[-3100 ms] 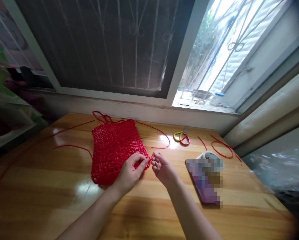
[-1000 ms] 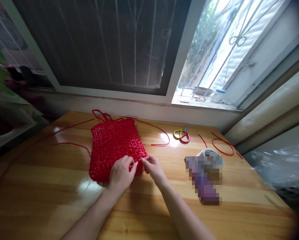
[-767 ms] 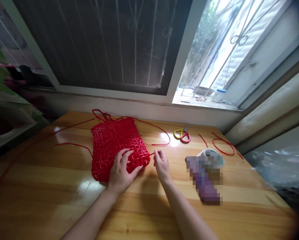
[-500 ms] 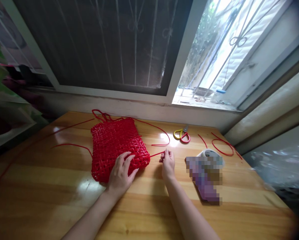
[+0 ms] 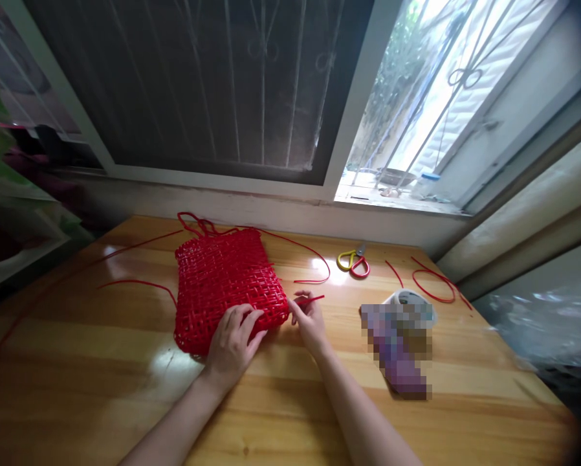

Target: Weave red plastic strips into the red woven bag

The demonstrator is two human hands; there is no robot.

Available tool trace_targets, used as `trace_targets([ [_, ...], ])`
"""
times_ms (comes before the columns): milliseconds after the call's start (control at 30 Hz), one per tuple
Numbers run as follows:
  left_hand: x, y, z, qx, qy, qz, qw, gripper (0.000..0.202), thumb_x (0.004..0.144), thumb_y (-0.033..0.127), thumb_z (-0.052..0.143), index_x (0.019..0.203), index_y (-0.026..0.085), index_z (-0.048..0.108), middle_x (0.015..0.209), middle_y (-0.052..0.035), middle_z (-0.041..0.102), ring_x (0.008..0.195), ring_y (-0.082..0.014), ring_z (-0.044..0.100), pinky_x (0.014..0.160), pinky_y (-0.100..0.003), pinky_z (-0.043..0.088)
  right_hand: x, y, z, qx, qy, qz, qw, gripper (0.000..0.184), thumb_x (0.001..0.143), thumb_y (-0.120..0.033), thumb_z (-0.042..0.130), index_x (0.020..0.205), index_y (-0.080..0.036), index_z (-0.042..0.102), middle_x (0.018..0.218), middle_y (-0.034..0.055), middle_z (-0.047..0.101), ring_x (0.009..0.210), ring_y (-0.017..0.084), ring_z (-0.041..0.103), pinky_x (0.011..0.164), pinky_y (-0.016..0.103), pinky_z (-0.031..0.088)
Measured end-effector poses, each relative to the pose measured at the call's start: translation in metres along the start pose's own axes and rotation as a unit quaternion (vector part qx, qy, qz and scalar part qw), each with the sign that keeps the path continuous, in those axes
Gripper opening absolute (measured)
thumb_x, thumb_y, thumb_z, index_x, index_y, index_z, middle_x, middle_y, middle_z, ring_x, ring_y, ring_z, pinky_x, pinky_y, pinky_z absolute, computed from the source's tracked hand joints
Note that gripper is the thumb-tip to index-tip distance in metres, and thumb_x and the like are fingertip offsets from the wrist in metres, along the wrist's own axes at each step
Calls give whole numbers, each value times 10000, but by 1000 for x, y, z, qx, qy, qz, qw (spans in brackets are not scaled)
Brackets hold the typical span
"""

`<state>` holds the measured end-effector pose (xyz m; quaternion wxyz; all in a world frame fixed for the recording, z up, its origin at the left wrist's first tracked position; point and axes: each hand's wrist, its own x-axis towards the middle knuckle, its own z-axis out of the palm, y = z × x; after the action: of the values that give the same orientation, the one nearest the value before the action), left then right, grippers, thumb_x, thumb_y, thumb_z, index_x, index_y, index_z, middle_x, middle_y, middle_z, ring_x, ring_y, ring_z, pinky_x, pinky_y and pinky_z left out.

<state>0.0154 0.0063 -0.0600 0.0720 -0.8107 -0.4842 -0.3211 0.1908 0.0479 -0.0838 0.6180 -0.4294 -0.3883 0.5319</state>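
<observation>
A red woven bag [image 5: 227,272] lies on the wooden table, tilted toward its lower right corner. My left hand [image 5: 235,340] steadies its near edge, fingers curled over the weave and thumb along the front. At the right corner, my right hand [image 5: 310,321] is closed in a pinch on a red plastic strand [image 5: 314,299], close to where it leaves the weave. The strand's loose end sticks out past the fingers to the right. My fingers partly hide the pinch point.
Scissors [image 5: 354,261] with one yellow and one red handle lie toward the back. To the right are a roll of tape [image 5: 414,303], a blurred-out purple object [image 5: 400,362] and loose red strands [image 5: 433,294]. A barred window [image 5: 252,90] rises behind the table [image 5: 281,414].
My right hand has moved left along the strand, from near its outer end to beside the bag's corner. The bag has shifted very slightly left; my left hand stays on it.
</observation>
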Motion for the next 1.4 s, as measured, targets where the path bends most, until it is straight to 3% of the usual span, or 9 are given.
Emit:
trace_targets([
  [233,2,-2,-1,-6,5,-1,1000,255,763,190,582,1014,164,546,961,-84,529,942,-226,485,872,-382,430,-3,-3,-8,43,-100,31,994,241,659,-288,685,790,-195,505,593,-60,507,466,60,447,416,165,350],
  [367,2,-7,-8,-36,-20,-9,999,234,746,159,581,977,167,547,950,-80,525,945,-227,479,869,-388,423,-4,-8,-17,90,-212,100,968,171,672,-221,683,779,-180,556,616,-41,544,491,57,468,463,167,365],
  [467,0,-18,-18,-63,-38,9,997,224,743,149,573,963,171,539,946,-73,517,939,-219,476,859,-378,419,-4,-10,-19,74,-261,123,955,151,691,-224,684,785,-164,583,655,-12,607,499,55,484,475,166,364],
  [633,-5,-44,-37,-93,-82,34,992,189,750,163,570,934,183,533,942,-62,509,933,-206,470,850,-365,414,-7,-11,-18,36,-311,168,935,161,693,-227,690,815,-145,624,663,-3,637,495,51,491,476,165,362],
  [800,-7,-54,-41,-95,-88,25,991,175,753,168,569,922,198,535,953,-59,511,952,-209,468,862,-376,413,-5,-8,-23,64,-305,183,933,149,671,-199,702,787,-112,668,638,18,649,474,51,503,465,163,375],
  [1067,0,-43,-48,-123,-71,7,990,276,747,184,571,1021,191,538,998,-67,521,976,-206,483,874,-362,417,-4,-9,-31,136,-276,190,932,215,684,-310,703,807,-140,655,705,42,679,523,72,569,480,167,427],
  [1200,10,-28,-51,-170,-30,-29,985,231,789,161,519,1018,186,537,979,-59,559,971,-184,506,887,-335,413,-9,-11,-30,141,-336,232,902,284,647,-279,746,857,-143,612,752,61,699,587,122,633,490,190,455],
  [1400,24,-2,-46,-249,-51,-87,963,189,836,199,473,1002,206,564,975,-41,593,960,-157,539,862,-289,431,-13,-14,-27,88,-444,279,847,345,624,-253,765,896,-138,587,815,74,704,704,160,665,559,203,464],
])
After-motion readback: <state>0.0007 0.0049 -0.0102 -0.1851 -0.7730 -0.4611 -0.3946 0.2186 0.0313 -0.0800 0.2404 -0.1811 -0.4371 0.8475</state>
